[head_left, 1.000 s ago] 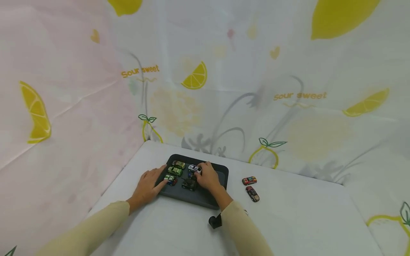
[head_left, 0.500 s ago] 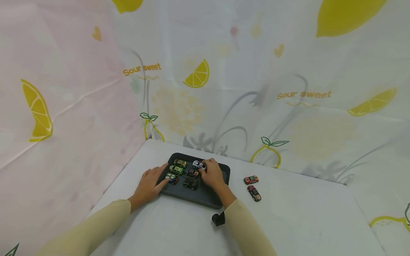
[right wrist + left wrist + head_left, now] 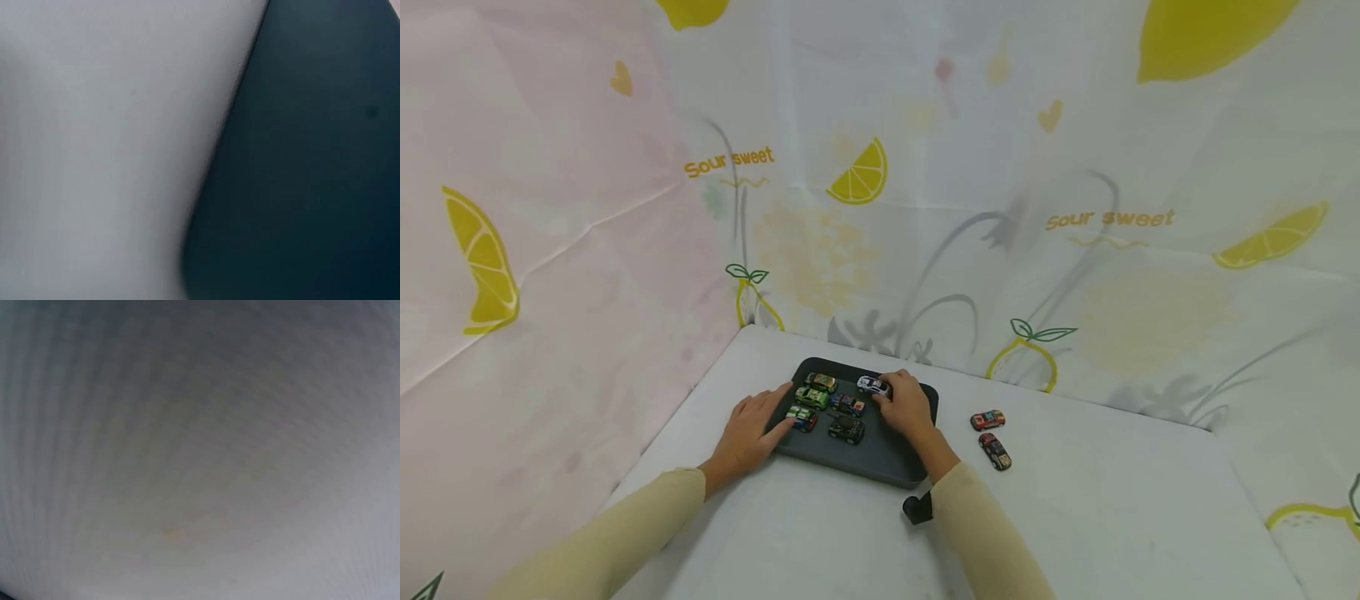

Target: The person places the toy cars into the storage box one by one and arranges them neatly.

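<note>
Guiding a small white toy car [image 3: 872, 384] into place looks to me like the step in hand, the parking of one more car among the others. It sits at the far side of the black tray [image 3: 880, 458], right of the middle, roof up and with no tilt that I can see. Its body is white, with dark windows and small dark markings too fine for me to read from my end. The right hand [image 3: 907, 407] pinches the car's right end, fingers at the far side and thumb at the near side, though at this size I can't swear how firm the hold is. Next, I judge, I need to square the car up, let go cleanly and lift away without nudging its neighbours. Just nearer me is a dark blue-and-orange car [image 3: 847, 405], then a black car [image 3: 847, 429]; to the left stand a yellow-green car [image 3: 821, 382], a bright green car [image 3: 812, 397] and a white-and-green car [image 3: 802, 418]. The left hand [image 3: 747, 433] lies along the tray's left rim, fingers extended and grasping no car, thumb over the edge. Right of the tray, on the white table [image 3: 1112, 500], I have a red car [image 3: 987, 420] and a darker red-and-black car [image 3: 995, 452], near each other; my wrist views show no fingers
</note>
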Demonstrator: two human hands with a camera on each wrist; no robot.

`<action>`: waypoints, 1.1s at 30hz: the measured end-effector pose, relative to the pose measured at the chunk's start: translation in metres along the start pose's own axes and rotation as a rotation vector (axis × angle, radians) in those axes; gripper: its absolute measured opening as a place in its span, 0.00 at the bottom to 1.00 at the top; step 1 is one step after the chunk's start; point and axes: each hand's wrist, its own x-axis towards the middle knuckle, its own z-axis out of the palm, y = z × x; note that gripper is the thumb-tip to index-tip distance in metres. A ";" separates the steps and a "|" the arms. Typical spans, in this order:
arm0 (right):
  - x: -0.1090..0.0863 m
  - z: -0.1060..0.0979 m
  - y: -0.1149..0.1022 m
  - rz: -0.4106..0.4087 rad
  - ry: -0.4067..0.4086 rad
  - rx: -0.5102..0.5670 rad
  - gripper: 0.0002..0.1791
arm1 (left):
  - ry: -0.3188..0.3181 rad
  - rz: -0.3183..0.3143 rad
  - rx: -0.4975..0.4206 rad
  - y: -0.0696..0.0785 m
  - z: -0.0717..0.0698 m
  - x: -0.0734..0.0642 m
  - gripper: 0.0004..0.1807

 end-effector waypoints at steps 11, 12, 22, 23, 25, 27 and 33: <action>0.000 0.005 -0.002 -0.007 0.042 0.029 0.17 | -0.001 0.007 0.004 -0.001 0.000 0.003 0.35; 0.000 0.006 -0.001 -0.009 0.045 0.036 0.17 | 0.000 0.008 0.002 -0.001 -0.001 0.003 0.35; -0.005 0.015 0.004 -0.013 0.071 0.063 0.16 | 0.003 0.016 0.013 -0.002 0.001 0.000 0.35; -0.005 0.015 0.004 -0.020 0.079 0.067 0.15 | 0.003 0.017 0.012 -0.002 0.001 0.000 0.35; -0.006 0.015 0.004 -0.029 0.091 0.077 0.15 | 0.004 0.019 0.012 -0.002 0.002 0.001 0.35; -0.006 0.015 0.003 -0.036 0.100 0.087 0.15 | 0.003 0.019 0.010 -0.003 0.001 0.001 0.35; -0.006 0.015 0.001 -0.040 0.095 0.072 0.15 | 0.009 0.016 0.001 -0.004 0.002 0.001 0.35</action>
